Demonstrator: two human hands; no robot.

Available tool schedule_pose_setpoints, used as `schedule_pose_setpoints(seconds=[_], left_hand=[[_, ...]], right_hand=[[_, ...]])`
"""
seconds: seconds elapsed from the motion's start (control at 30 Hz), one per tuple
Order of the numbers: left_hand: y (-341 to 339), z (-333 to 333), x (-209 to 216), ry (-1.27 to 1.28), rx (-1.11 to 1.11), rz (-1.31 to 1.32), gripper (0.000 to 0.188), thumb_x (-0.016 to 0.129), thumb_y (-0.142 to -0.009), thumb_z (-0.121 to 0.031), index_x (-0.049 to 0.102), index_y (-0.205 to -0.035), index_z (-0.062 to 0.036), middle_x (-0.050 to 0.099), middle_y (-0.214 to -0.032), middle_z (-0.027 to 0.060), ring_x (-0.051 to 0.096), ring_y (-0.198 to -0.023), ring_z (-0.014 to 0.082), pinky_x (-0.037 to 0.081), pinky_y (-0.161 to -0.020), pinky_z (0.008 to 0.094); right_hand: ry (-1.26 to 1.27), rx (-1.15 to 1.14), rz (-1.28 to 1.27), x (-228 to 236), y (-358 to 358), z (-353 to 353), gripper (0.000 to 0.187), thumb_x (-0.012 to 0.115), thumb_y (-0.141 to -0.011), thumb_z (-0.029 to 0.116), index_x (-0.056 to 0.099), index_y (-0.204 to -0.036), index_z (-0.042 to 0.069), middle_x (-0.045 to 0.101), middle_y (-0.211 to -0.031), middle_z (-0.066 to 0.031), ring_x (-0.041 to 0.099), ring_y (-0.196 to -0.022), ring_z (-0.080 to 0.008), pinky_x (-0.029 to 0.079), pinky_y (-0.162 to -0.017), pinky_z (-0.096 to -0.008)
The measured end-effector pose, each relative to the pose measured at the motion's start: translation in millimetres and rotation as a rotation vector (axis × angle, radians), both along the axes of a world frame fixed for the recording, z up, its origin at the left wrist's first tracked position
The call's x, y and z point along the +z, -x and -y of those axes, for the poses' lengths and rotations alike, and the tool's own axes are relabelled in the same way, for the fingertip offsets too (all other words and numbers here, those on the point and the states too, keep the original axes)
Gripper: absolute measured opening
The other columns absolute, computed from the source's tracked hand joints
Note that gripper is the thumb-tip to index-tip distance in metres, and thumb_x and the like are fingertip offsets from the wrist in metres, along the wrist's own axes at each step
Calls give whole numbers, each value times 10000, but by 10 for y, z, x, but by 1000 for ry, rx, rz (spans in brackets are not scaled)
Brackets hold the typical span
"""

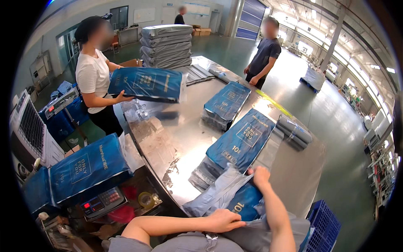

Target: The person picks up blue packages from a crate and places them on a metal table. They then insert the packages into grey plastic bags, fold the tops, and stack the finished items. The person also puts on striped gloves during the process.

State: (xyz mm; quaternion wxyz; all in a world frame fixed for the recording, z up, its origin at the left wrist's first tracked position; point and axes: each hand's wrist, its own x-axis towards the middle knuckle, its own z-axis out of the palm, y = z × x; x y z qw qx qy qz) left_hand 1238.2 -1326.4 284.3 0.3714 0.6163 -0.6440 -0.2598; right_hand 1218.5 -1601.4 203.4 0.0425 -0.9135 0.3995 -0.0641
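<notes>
Against the near edge of the metal table, a blue plastic-wrapped pack (244, 200) lies partly inside a grey plastic bag (220, 189). My left hand (226, 221) is closed, pinching the bag's edge on the near side of the pack. On the far side, my right hand (261, 176) grips the bag's edge between thumb and fingers. Just beyond my hands, a larger blue pack (241, 140) rests on top of other wrapped packs. Another stack topped by a blue pack (226, 101) stands farther back.
Across the metal table (180, 147), a co-worker (94, 80) holds a blue pack (145, 84). Grey bags (166, 46) are piled behind. At left are blue packs (88, 168), a scale (100, 202) and tape (146, 200). A blue crate (324, 227) stands right. Another person (264, 52) stands beyond.
</notes>
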Motion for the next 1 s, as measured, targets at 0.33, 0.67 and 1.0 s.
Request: schedule_pose_setpoints(seconds=[0.33,0.67,1.0], left_hand=[[-608,1718,-666,136,373,754,268,577,-698,-153,576,-949,-61,599,-911,104,562,-878,248,402,-770,374],[-493,2469,-1184,-251,634,301,176,642,-638,-228,675,-749,-95,655,-814,102,638,-781,250,470,-626,397],[-2389,800,-140,78,797,603,134,591,-660,-141,655,-754,-70,643,-823,102,623,-791,257,482,-655,407]], right_hand=[[-169,53,242,273,146,-318,217,555,-744,234,657,-878,98,622,-810,-202,603,-787,-369,472,-703,-447],[-202,109,329,25,197,-209,339,570,-746,302,638,-788,-27,612,-723,-224,602,-657,-319,441,-596,-404],[-122,376,485,208,102,-370,299,586,-747,274,644,-765,-18,598,-663,-210,601,-614,-285,439,-578,-399]])
